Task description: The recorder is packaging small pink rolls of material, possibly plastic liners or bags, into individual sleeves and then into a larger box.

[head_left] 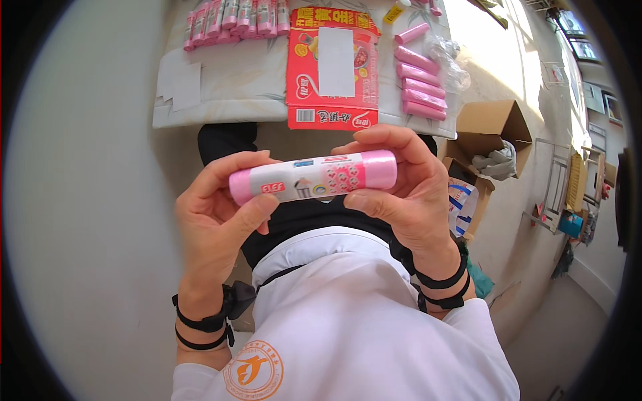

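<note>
Between my two hands is a roll of pink garbage bags (313,176) with a printed paper label wrapped round its middle. It lies sideways above my lap, its right end slightly higher. My left hand (224,197) grips the left end, thumb on the near side. My right hand (404,180) is closed on the right end, thumb below and fingers over the far side. On the table ahead, a flattened red carton (302,73) bears a white sheet of paper (336,63). Several unlabelled pink rolls (422,87) lie to its right.
Labelled pink rolls (237,19) are piled at the table's far left, with white paper slips (179,85) nearer me. A yellow bottle (396,12) and clear plastic wrap (451,63) are at the right. Open cardboard boxes (491,130) stand on the floor beyond the table's right edge.
</note>
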The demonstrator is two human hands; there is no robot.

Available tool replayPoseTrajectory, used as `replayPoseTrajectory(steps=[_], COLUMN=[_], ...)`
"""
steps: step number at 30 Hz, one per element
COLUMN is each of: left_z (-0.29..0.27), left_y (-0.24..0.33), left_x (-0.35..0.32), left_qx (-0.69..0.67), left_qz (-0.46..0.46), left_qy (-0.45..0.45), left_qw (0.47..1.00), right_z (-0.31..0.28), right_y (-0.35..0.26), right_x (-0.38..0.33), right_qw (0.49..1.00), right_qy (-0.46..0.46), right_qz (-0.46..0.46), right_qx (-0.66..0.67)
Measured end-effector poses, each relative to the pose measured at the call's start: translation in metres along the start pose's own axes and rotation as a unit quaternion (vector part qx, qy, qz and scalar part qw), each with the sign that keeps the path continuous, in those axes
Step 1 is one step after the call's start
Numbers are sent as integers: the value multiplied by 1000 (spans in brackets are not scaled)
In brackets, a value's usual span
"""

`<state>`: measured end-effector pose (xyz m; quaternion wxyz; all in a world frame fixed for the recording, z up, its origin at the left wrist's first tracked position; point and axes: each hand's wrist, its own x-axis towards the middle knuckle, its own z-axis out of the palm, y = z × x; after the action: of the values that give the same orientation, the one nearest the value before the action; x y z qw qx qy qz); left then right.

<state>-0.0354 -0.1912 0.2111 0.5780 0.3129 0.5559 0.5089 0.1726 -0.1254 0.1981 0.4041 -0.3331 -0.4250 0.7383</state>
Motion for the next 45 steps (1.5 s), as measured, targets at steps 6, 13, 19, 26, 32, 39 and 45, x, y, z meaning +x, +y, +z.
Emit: replayPoseTrajectory(steps=[6, 13, 19, 26, 32, 39, 45], left_z=[2, 3, -2, 3, 4, 3, 3], left_y=[-3, -8, 1, 0, 3, 4, 2], left_x=[-3, -1, -5, -4, -5, -5, -5], left_qx=[-27, 5, -47, -48, -42, -41, -28], left_qz=[40, 152, 65, 78, 60, 42, 67], left_qy=[9, -13, -36, -17, -30, -37, -29], left_qw=[999, 988, 996, 996, 997, 998, 997], right_z=[-1, -2, -2, -1, -3, -6, -4], right_y=[-4, -5, -13, -5, -4, 2, 3], right_x=[-3, -5, -8, -5, -5, -3, -2], right_qw=[1000, 1000, 997, 999, 997, 996, 993], right_qy=[-19, -24, 0, 10, 28, 39, 40], right_qz=[-13, -7, 79, 47, 74, 81, 100], right_qx=[-4, 0, -13, 0, 1, 27, 37])
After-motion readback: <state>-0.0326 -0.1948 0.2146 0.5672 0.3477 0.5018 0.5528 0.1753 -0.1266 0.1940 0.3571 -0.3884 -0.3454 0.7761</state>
